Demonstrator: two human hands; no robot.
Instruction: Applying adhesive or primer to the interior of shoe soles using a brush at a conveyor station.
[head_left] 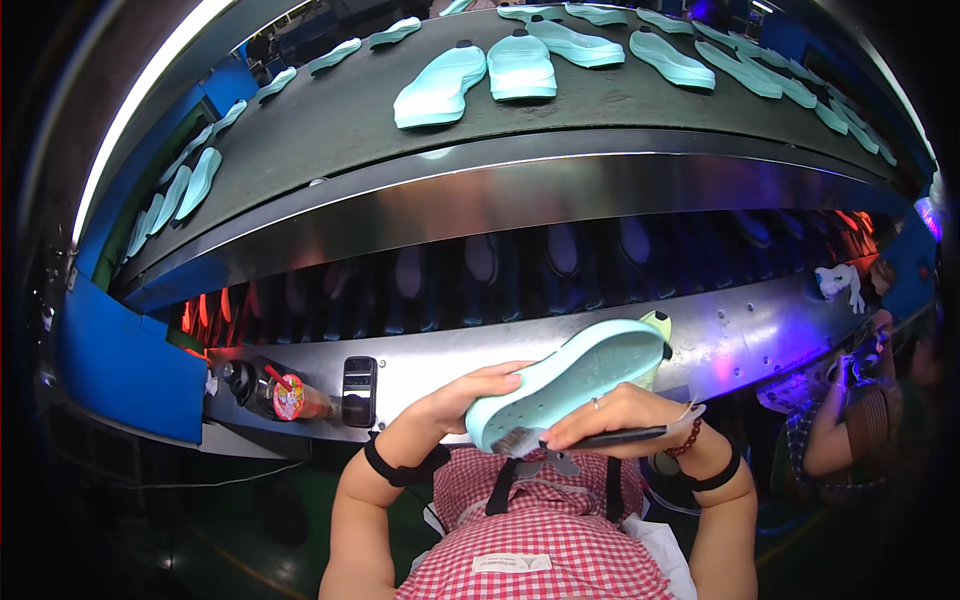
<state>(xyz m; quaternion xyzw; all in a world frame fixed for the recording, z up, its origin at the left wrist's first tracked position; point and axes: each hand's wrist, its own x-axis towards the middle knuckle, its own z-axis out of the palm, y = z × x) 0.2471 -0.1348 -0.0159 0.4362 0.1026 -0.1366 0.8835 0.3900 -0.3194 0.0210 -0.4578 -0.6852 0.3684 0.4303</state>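
The mint-green shoe sole sits tilted in front of the person's chest, its toe end low at about 8 o'clock and its heel end raised toward 2 o'clock, hollow side facing up. The left hand supports the toe end from the 9 o'clock side, its grip closed around the sole's edge with the fingertips lying along the rim. The right hand comes in from 4 o'clock, a ring on one finger, and its grip is pinched on a thin dark brush; the bristled end touches the lower edge of the sole near the toe. Both wrists wear black bands, and the right one also carries a bracelet of reddish beads. Below the hands shows a red-and-white checked apron.

Just beyond the sole, toward 12 o'clock, runs a shiny metal counter with a black switch and a dark bottle lying at 9 o'clock. Above it, a dark opening glows orange-red at both ends, with rows of soles dimly visible inside. Higher still, a grey conveyor belt curves across the top, carrying many more mint-green soles. At 3 o'clock another person in a checked shirt stands by the counter.
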